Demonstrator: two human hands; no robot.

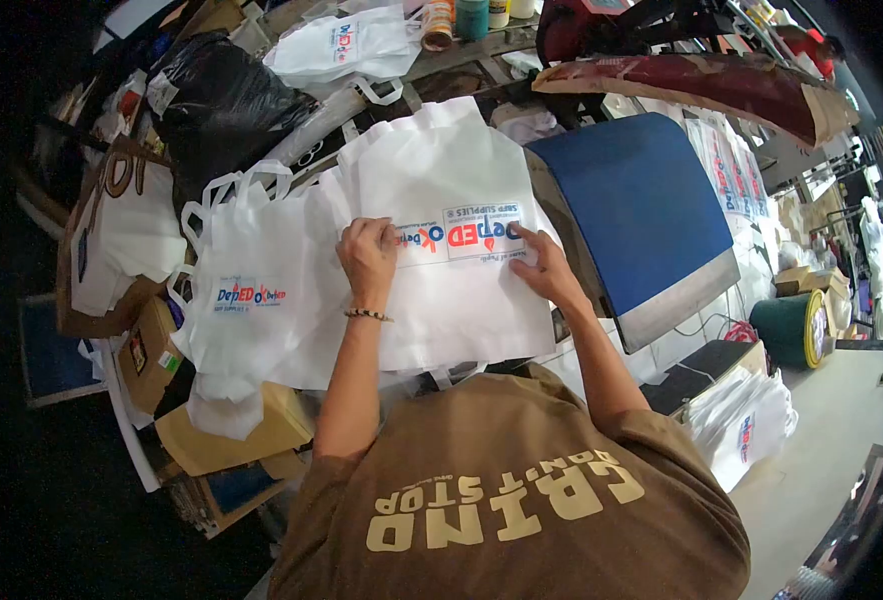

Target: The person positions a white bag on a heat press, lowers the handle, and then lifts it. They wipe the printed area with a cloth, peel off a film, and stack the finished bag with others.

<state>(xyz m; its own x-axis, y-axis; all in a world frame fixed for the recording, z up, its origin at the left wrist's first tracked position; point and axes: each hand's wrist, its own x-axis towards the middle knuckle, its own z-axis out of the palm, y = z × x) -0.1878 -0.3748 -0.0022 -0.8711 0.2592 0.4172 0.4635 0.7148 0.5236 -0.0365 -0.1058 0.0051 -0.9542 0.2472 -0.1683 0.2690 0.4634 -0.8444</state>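
A white fabric bag point(441, 310), printed in blue and red with "DepED OK" lettering, lies in front of me. My left hand point(369, 258) rests at the left end of the print, its fingers curled in a pinch on the fabric. At the print's right end, my right hand point(546, 268) touches the bag with thumb and forefinger apart. To the left, another printed white bag point(246, 260) with loop handles lies beside the first one. A dark beaded bracelet point(369, 315) circles my left wrist.
A blue flat board point(636, 200) stands right of the bag. Printed white bags point(341, 45) lie farther back, and a stack of bags point(741, 425) sits at lower right. A black plastic bag point(221, 105), a cardboard box point(148, 355) and a green spool point(789, 328) surround the work area.
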